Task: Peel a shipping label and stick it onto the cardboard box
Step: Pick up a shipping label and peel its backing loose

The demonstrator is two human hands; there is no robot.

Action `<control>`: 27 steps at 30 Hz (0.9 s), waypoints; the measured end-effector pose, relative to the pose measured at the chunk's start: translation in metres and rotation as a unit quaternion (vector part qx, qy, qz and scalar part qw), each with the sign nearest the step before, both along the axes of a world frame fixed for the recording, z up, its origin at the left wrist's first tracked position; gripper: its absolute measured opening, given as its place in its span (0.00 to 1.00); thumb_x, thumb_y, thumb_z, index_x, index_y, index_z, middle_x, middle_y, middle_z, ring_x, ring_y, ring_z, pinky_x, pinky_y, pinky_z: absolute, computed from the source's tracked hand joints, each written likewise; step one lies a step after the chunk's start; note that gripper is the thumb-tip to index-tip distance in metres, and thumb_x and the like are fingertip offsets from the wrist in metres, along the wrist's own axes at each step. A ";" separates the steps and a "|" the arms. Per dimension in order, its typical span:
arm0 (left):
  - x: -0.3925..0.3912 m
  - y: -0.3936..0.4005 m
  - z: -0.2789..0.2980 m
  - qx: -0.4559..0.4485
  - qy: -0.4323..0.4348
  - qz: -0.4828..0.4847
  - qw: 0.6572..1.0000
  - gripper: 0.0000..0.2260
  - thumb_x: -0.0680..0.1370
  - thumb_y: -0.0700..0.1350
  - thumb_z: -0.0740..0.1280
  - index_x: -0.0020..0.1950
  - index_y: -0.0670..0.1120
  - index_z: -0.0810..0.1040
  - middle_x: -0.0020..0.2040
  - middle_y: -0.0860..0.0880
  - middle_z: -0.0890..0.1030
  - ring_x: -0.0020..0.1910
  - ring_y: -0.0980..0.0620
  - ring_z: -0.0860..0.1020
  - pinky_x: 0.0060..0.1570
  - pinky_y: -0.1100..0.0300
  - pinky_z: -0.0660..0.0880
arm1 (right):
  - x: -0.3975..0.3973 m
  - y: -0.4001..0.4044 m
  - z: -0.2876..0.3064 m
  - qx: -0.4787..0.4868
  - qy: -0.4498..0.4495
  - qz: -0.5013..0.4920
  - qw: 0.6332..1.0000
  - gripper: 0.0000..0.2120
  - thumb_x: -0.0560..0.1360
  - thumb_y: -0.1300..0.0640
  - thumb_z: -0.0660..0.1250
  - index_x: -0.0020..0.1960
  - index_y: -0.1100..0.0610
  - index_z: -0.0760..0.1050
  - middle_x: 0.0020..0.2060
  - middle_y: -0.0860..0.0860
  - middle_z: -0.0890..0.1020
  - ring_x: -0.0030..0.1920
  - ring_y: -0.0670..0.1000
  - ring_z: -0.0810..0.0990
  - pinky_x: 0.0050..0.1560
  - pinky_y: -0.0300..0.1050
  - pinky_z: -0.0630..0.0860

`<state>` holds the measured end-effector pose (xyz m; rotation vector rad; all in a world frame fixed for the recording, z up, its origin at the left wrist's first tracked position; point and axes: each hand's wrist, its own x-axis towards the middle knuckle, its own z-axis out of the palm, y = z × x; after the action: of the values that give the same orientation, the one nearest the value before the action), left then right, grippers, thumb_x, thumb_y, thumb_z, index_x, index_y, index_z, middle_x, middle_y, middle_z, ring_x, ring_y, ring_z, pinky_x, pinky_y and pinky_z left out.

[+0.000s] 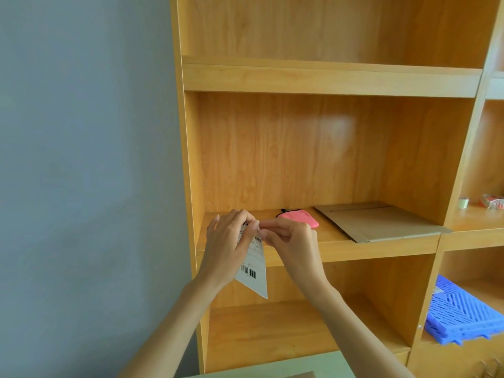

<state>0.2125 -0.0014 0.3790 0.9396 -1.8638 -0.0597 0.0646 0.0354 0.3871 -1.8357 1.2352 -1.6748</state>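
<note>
A white shipping label [253,271] with barcodes hangs in front of the shelf unit, one corner pointing down. My left hand [226,241] grips its upper part from the left. My right hand [291,244] pinches the label's top corner with thumb and forefinger, touching the left fingers. A flattened cardboard box [379,222] lies on the middle shelf to the right, apart from both hands. Another cardboard edge [297,375] shows at the bottom of the view.
A pink pouch [300,218] lies on the wooden shelf [341,251] just behind my right hand. Blue plastic grids [463,315] lean in the lower right compartment. A small cup [462,203] and a red-white packet [493,201] sit at the right. A grey wall is left.
</note>
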 end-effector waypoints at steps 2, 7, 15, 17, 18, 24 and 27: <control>0.001 -0.002 -0.001 0.003 0.006 -0.001 1.000 0.13 0.83 0.58 0.52 0.44 0.55 0.69 0.42 0.58 0.76 0.47 0.57 0.76 0.64 0.38 0.67 | 0.002 -0.001 0.000 0.000 -0.001 -0.002 1.000 0.05 0.76 0.61 0.71 0.49 0.57 0.85 0.38 0.45 0.87 0.41 0.40 0.86 0.47 0.39 0.83; 0.004 -0.003 -0.003 0.013 0.016 -0.006 1.000 0.12 0.84 0.56 0.53 0.44 0.55 0.68 0.41 0.58 0.75 0.46 0.56 0.75 0.63 0.36 0.67 | 0.006 -0.002 0.000 0.005 -0.007 0.003 1.000 0.05 0.75 0.62 0.72 0.49 0.57 0.85 0.39 0.46 0.87 0.41 0.40 0.86 0.47 0.39 0.83; 0.004 -0.008 -0.009 0.024 0.044 -0.019 0.999 0.11 0.85 0.52 0.52 0.44 0.53 0.68 0.42 0.57 0.75 0.45 0.56 0.75 0.59 0.30 0.69 | 0.011 -0.002 -0.001 0.001 0.004 0.004 1.000 0.05 0.76 0.63 0.71 0.49 0.57 0.85 0.38 0.44 0.86 0.40 0.38 0.86 0.43 0.31 0.80; 0.004 -0.008 -0.010 0.029 0.058 -0.026 0.998 0.11 0.84 0.51 0.52 0.45 0.52 0.68 0.43 0.57 0.75 0.46 0.53 0.77 0.59 0.30 0.69 | 0.012 -0.002 -0.001 -0.001 0.007 0.001 1.000 0.05 0.76 0.63 0.71 0.49 0.57 0.85 0.38 0.44 0.87 0.40 0.38 0.85 0.42 0.30 0.79; 0.004 -0.008 -0.010 0.032 0.062 -0.030 0.997 0.11 0.84 0.51 0.52 0.45 0.52 0.69 0.43 0.56 0.76 0.47 0.52 0.77 0.59 0.30 0.69 | 0.013 -0.002 -0.001 0.000 0.007 0.001 1.000 0.06 0.76 0.63 0.70 0.50 0.58 0.85 0.38 0.45 0.87 0.40 0.38 0.85 0.42 0.29 0.78; 0.006 -0.006 -0.009 0.043 0.047 -0.036 0.997 0.10 0.84 0.49 0.53 0.46 0.52 0.70 0.45 0.56 0.77 0.50 0.55 0.76 0.64 0.33 0.64 | 0.013 -0.001 0.000 0.001 0.004 0.002 1.000 0.06 0.76 0.64 0.70 0.50 0.57 0.84 0.38 0.44 0.86 0.40 0.38 0.85 0.42 0.29 0.78; 0.006 -0.004 -0.008 0.053 0.057 -0.049 0.996 0.11 0.84 0.51 0.52 0.45 0.52 0.69 0.45 0.56 0.77 0.50 0.55 0.76 0.63 0.31 0.65 | 0.013 0.000 0.000 0.000 0.005 0.001 1.000 0.06 0.76 0.64 0.70 0.50 0.57 0.84 0.38 0.44 0.86 0.40 0.38 0.85 0.42 0.29 0.78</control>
<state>0.2184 -0.0058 0.3713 0.8965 -1.8141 -0.2694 0.0776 0.0353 0.3866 -1.8478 1.2369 -1.6671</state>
